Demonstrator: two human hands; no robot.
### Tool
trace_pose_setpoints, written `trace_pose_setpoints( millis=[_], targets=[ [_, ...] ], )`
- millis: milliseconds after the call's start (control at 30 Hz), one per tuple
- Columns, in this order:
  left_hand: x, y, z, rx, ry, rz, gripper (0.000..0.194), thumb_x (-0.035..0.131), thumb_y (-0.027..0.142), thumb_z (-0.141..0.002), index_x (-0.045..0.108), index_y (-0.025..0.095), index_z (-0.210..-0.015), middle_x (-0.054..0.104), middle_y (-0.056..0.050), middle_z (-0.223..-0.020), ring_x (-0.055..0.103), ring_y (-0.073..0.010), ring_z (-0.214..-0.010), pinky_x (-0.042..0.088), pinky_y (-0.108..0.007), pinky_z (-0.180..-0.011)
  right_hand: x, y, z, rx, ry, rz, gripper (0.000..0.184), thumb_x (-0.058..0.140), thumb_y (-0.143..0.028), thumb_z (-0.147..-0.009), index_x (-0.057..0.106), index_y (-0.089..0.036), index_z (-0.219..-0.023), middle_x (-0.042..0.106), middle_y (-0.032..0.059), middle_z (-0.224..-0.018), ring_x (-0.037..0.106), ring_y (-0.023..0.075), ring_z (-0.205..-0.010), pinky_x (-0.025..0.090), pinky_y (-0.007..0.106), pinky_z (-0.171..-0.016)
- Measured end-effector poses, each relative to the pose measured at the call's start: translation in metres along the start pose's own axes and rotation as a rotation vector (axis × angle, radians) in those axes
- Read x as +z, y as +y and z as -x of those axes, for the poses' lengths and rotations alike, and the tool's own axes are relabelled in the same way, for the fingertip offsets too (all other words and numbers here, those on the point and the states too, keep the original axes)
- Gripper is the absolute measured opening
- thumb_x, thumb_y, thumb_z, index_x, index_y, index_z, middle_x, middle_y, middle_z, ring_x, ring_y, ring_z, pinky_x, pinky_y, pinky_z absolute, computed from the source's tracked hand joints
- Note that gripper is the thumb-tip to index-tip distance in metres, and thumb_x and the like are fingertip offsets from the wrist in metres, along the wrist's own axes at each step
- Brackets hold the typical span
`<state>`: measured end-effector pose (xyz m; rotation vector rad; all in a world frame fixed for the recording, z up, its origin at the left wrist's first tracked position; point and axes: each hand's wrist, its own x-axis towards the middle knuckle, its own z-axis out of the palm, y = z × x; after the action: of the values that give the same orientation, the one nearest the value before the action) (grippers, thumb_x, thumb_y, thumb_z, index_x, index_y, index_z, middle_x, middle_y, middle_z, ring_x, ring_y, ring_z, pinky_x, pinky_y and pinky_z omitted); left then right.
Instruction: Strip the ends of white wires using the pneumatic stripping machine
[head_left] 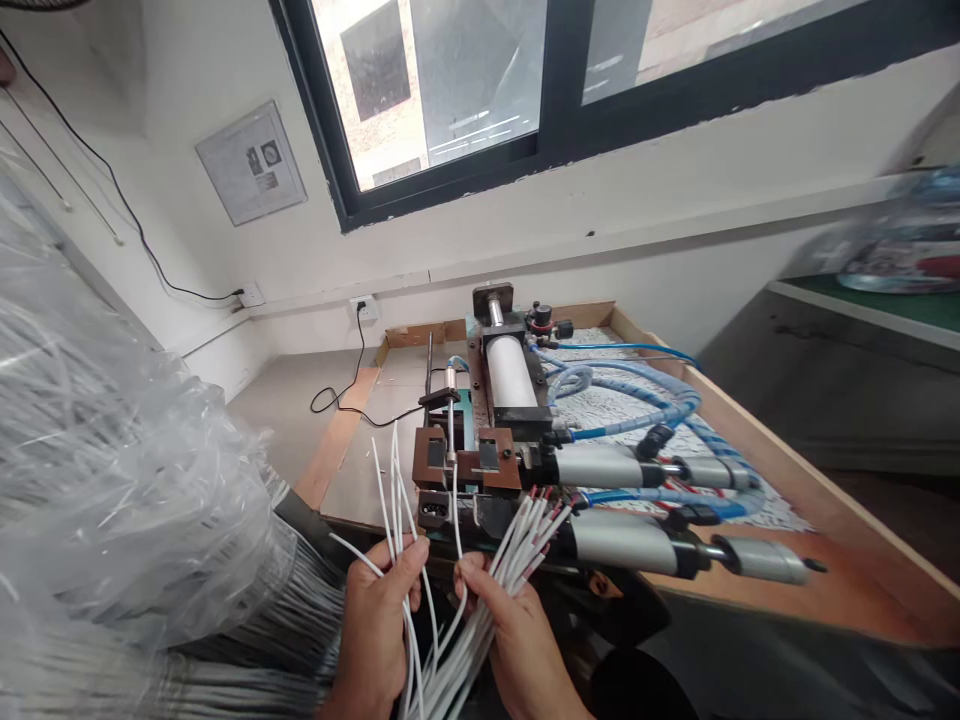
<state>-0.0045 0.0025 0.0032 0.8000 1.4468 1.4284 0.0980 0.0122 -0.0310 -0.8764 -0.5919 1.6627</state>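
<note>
Treat each white cable as light and flexible, but expect some spring: the single cable [456, 515] stands nearly straight above your right hand [519, 625], while the loose cables [399, 490] fan and bow above your left hand [381, 615]. The smooth jackets are likely to slide lengthwise under a weak pinch, and the cable bundle [521, 545] should weigh more and splay if held loosely. The jackets appear tough; regard the exposed ends as the delicate part. Take hold of a cable a short way below its tip, between thumb and forefinger, so that the free length remains stiff enough to point. Your left hand pinches several loose cables between thumb and forefinger; your right hand pinches the single cable at the fingertips, with the bundle lying across and behind the thumb; how its lower fingers close cannot be told. The single cable rises to the gap between the brown blocks [430, 462] at the front of the pneumatic machine [513, 372]; whether its tip is clamped there cannot be seen. The cables are slim, round and matt white; the bundle's upper ends show reddish and dark cores, whereas the loose cables' tips look plain white.
</note>
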Motion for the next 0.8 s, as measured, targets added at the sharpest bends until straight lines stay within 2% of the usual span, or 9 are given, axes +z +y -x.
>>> trace_pose_setpoints(
  millis=[533, 633, 733, 800],
  targets=[
    [-0.002, -0.003, -0.002, 0.027, -0.044, 0.002, 0.02, 0.061, 0.031, -0.067, 0.06, 0.012, -0.063, 0.036, 0.007, -0.042, 0.028, -0.0045, -0.041, 0.022, -0.019, -0.041, 0.001, 0.0, 0.003, -0.065, -0.019, 0.089, 0.027, 0.061, -0.038, -0.066, 0.052, -0.017, -0.053, 0.044, -0.0031, -0.053, 0.039, 0.0123, -0.055, 0.032, 0.024, -0.056],
    [0.0, -0.001, 0.0, 0.002, -0.053, -0.004, 0.019, 0.064, 0.03, -0.064, 0.06, 0.012, -0.062, 0.037, 0.007, -0.04, 0.028, -0.0037, -0.039, 0.021, -0.018, -0.039, 0.001, 0.001, 0.006, -0.074, -0.029, 0.129, 0.023, 0.063, -0.038, -0.065, 0.057, -0.017, -0.057, 0.05, -0.0022, -0.054, 0.043, 0.0136, -0.057, 0.034, 0.026, -0.06],
    [0.003, 0.0, 0.002, -0.041, -0.068, -0.017, 0.02, 0.067, 0.03, -0.061, 0.062, 0.011, -0.065, 0.041, 0.006, -0.04, 0.03, -0.0033, -0.037, 0.021, -0.017, -0.038, 0.003, -0.002, 0.01, -0.082, -0.13, 0.185, 0.02, 0.065, -0.036, -0.063, 0.064, -0.016, -0.064, 0.059, 0.0013, -0.059, 0.051, 0.0177, -0.064, 0.037, 0.03, -0.069],
    [0.003, 0.0, 0.003, -0.045, -0.074, -0.026, 0.02, 0.067, 0.029, -0.06, 0.063, 0.011, -0.066, 0.043, 0.006, -0.04, 0.031, -0.0034, -0.037, 0.022, -0.017, -0.038, 0.004, -0.003, 0.01, -0.108, -0.147, 0.213, 0.02, 0.065, -0.035, -0.063, 0.064, -0.016, -0.062, 0.061, 0.0025, -0.06, 0.052, 0.0191, -0.066, 0.037, 0.031, -0.072]
  ],
)
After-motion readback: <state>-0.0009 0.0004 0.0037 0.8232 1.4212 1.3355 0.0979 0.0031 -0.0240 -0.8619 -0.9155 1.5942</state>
